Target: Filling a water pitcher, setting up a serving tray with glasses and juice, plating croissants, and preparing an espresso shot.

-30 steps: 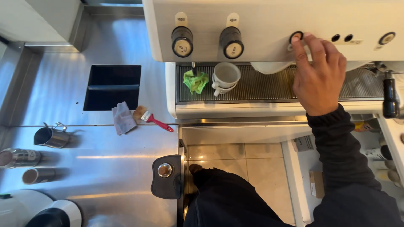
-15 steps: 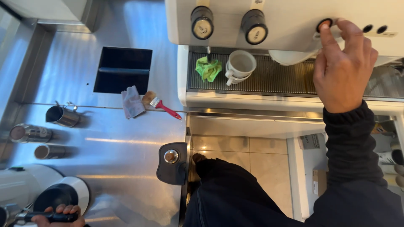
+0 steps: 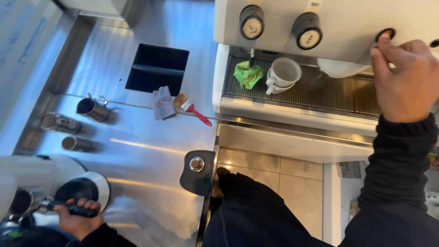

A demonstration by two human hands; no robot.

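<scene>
Stacked white cups [image 3: 284, 73] sit on the drip grate [image 3: 338, 93] of the espresso machine [image 3: 329, 18], top cup looks empty; a crumpled green cloth [image 3: 248, 74] lies just beside them on the left, a white saucer or bowl [image 3: 340, 67] on the right, contents not readable. Two round gauges [image 3: 252, 22] on the machine front. On the steel counter [image 3: 137, 151]: one small metal pitcher [image 3: 92, 109] with handle, inside too dark to tell; two metal cylinders lying on their sides [image 3: 58, 122] near it, open ends showing brownish. One square dark hole [image 3: 157, 68] cut in the counter, a bar across it. One grey rag [image 3: 162, 103] touching one brush with a red handle [image 3: 193, 109]. One black tamping mat [image 3: 197, 172] at the counter edge with a round metal piece on it. Right hand [image 3: 404, 77], black sleeve, raised to the machine panel, fingers curled, index fingertip pressed at a black round button [image 3: 385, 33]; holds nothing. Left hand [image 3: 77, 218] low at bottom left, closed in a fist round the black portafilter handle [image 3: 72, 209], which sits under the white grinder [image 3: 41, 176]. Dark trouser leg [image 3: 256, 206] over tiled floor [image 3: 292, 171] below.
</scene>
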